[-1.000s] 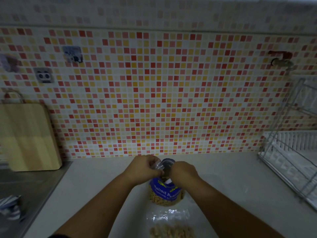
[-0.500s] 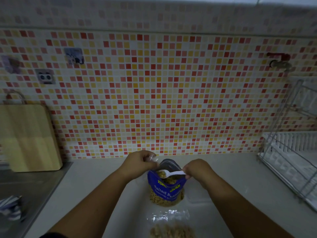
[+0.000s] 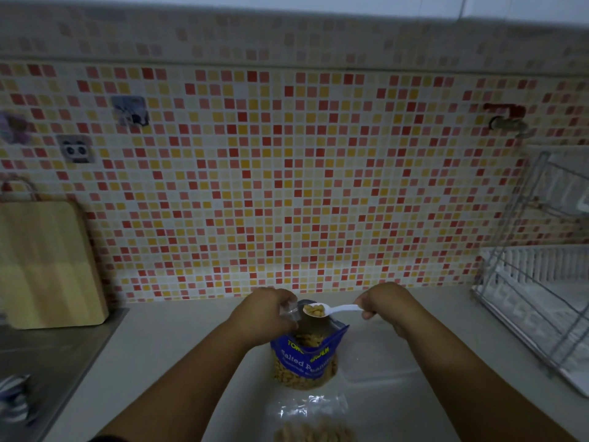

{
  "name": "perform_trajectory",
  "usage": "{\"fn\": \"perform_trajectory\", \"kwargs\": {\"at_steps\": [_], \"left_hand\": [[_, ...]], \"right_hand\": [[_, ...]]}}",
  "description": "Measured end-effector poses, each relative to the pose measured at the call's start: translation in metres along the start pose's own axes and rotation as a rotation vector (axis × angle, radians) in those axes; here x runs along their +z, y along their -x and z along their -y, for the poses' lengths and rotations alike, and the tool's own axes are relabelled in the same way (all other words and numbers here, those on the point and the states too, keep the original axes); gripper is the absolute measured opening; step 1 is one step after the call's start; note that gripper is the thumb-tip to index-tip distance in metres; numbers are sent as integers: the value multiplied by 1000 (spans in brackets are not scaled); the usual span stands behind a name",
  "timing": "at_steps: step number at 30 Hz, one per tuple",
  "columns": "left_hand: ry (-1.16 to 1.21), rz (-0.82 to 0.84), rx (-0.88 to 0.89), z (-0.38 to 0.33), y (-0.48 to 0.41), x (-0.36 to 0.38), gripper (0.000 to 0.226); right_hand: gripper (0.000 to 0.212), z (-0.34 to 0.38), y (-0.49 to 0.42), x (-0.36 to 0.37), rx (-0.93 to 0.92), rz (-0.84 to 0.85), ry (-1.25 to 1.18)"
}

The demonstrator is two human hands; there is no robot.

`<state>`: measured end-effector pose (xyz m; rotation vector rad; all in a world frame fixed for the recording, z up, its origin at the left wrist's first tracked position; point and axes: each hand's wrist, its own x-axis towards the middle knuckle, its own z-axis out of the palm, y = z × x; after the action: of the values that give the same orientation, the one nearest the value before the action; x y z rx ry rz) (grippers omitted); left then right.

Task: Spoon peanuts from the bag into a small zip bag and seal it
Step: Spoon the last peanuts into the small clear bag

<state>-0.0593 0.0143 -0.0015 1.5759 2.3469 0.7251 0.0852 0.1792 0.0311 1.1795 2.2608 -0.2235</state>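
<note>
A blue bag of salted peanuts (image 3: 304, 362) stands open on the pale counter (image 3: 191, 362). My right hand (image 3: 382, 306) pinches the handle of a white plastic spoon (image 3: 331, 310), its bowl heaped with peanuts just above the bag's mouth. My left hand (image 3: 266, 314) grips a small clear zip bag (image 3: 290, 311) at the left side of the bag's rim. A second clear zip bag (image 3: 309, 419) holding peanuts lies flat on the counter in front of the blue bag.
A wire dish rack (image 3: 538, 298) stands at the right. A wooden cutting board (image 3: 44, 263) leans on the tiled wall at the left, beside a steel sink (image 3: 41, 358) with a striped cloth (image 3: 14, 400) in it.
My right hand has lifted the spoon out of the blue bag, now loaded with peanuts, and drawn back to the right. My left hand has stayed at the bag's rim.
</note>
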Motion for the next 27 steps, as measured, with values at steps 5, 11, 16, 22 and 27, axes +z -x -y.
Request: {"fn": "perform_trajectory", "kwargs": {"at_steps": [5, 11, 16, 22, 27], "left_hand": [[-75, 19, 29, -14, -6, 5, 38], [26, -12, 54, -22, -11, 18, 39], [334, -128, -25, -19, -10, 16, 29], [631, -186, -163, 0, -7, 5, 22], [677, -155, -205, 7, -5, 0, 24]], "right_hand": [[46, 12, 16, -10, -33, -29, 75], [26, 21, 39, 0, -347, -477, -125], [18, 15, 60, 6, -655, -1177, 247], [26, -6, 60, 1, -492, -1328, 82], [13, 23, 36, 21, -462, -866, 242]]}}
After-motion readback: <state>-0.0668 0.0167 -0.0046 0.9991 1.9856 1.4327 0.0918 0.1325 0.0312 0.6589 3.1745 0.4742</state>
